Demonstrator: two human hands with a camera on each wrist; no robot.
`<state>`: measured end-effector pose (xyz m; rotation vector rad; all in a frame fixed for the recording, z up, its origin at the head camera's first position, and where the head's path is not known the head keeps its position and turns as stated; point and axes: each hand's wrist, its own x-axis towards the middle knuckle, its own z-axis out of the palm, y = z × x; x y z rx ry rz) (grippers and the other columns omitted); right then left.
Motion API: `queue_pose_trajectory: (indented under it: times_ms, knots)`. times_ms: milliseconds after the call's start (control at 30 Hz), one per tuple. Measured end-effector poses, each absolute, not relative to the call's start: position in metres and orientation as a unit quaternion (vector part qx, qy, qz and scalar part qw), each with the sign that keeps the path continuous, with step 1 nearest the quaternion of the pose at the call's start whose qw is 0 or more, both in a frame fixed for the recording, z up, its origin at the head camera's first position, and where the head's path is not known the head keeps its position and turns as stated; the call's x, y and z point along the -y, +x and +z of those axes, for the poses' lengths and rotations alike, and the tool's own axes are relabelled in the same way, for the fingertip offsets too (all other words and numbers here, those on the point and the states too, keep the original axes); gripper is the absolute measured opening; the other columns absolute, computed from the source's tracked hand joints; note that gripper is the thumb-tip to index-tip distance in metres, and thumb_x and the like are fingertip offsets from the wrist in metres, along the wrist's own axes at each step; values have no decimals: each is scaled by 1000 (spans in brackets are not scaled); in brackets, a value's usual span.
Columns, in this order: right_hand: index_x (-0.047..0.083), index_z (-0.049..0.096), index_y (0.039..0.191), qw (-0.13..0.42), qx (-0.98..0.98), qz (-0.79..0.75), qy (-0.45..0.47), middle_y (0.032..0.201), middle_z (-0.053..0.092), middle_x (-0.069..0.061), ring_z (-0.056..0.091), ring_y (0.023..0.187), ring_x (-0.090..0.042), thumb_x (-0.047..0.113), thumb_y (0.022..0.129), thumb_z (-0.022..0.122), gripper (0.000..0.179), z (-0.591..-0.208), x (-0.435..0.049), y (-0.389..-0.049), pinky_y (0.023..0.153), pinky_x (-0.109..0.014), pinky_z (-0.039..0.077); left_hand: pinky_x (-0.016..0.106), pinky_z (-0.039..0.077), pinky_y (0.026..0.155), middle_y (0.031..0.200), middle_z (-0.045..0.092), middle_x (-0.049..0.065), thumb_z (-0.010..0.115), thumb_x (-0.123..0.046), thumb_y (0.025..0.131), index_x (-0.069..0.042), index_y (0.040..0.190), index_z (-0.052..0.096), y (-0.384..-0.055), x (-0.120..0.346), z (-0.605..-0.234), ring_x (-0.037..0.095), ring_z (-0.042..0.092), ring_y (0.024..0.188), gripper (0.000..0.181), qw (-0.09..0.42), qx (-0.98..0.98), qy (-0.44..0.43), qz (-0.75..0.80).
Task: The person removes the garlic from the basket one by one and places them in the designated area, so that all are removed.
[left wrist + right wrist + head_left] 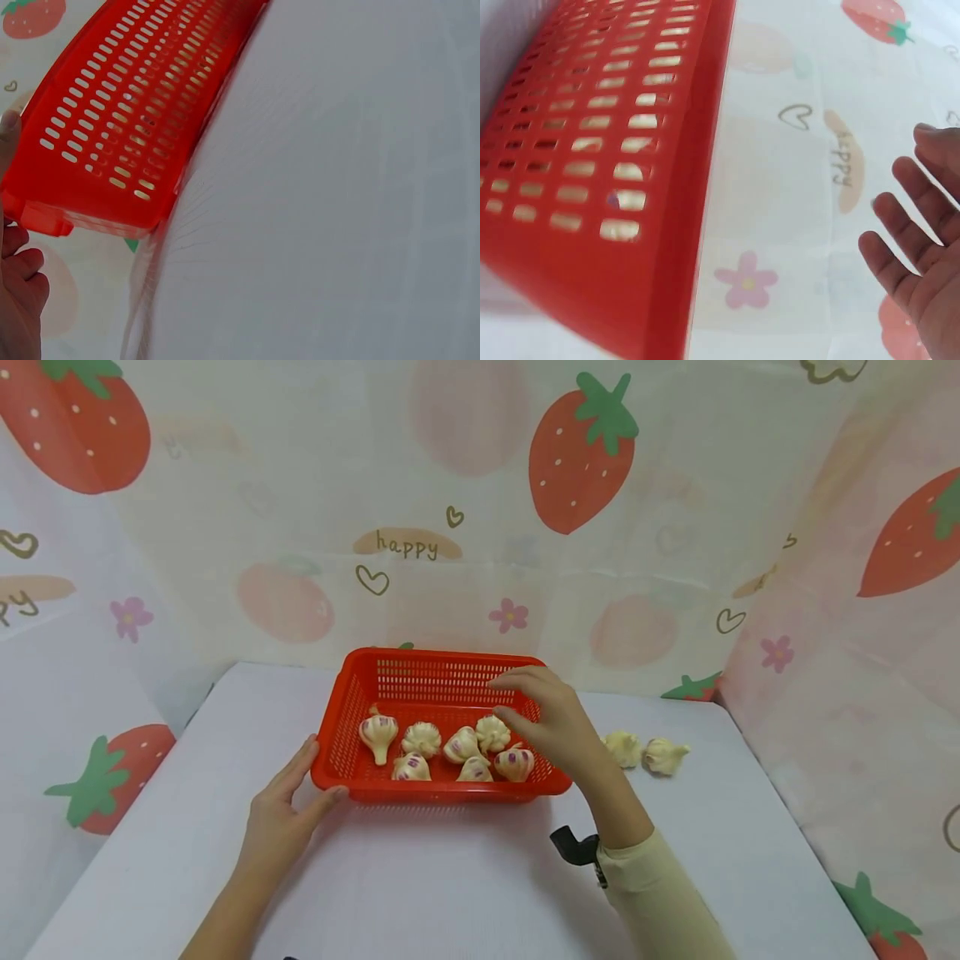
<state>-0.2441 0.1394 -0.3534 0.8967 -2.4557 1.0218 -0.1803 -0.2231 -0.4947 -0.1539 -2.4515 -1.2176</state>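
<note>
A red plastic basket (450, 792) with slotted walls stands on the table, with several garlic bulbs (378, 737) inside it. At its front left corner, my left hand (281, 814) grips the rim, thumb at the front and fingers along the side. The left wrist view shows the curled fingers (26, 274) below the rim. Over the basket's right end hovers my right hand (547, 718), holding nothing. Its fingers (911, 225) are spread and relaxed in the right wrist view. Part of the basket's right wall is hidden behind this hand.
To the right of the basket, two pale garlic bulbs (665, 756) lie side by side on the white table (450, 893), close to the right forearm. A strawberry-print cloth (465, 593) hangs behind the table and at both sides.
</note>
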Motion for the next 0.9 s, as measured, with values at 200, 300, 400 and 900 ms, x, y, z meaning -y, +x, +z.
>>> queue_pose_trajectory:
  times_ms: [200,300,400,900]
  knots:
    - [15,70,128,122,860,345,356,130,67,3,55,130,-17,15,95,75,34,-355,-113,-254,109,-42,50,-2,25,101,161,42,-2,83,-35,86,-25,159,38,-180,223,-494,26,42,149,86,197,877,-54,-435]
    - [18,69,130,100,863,331,368,131,67,7,53,131,-14,18,95,75,35,-358,-100,-259,110,-39,49,-1,25,102,161,42,-2,83,-33,87,-24,159,38,-180,223,-494,27,41,149,86,196,876,-56,-438]
    - [22,69,130,83,866,319,375,130,66,10,52,130,-10,20,95,75,36,-360,-87,-264,109,-36,49,-1,25,102,162,42,-3,83,-34,87,-24,159,37,-181,223,-494,27,41,149,86,195,875,-56,-439]
    - [24,69,130,11,868,277,411,134,64,9,52,130,-10,21,97,72,33,-367,-43,-285,110,-31,48,-1,25,102,161,42,-4,83,-36,87,-27,159,37,-181,223,-495,26,41,149,86,196,876,-57,-437]
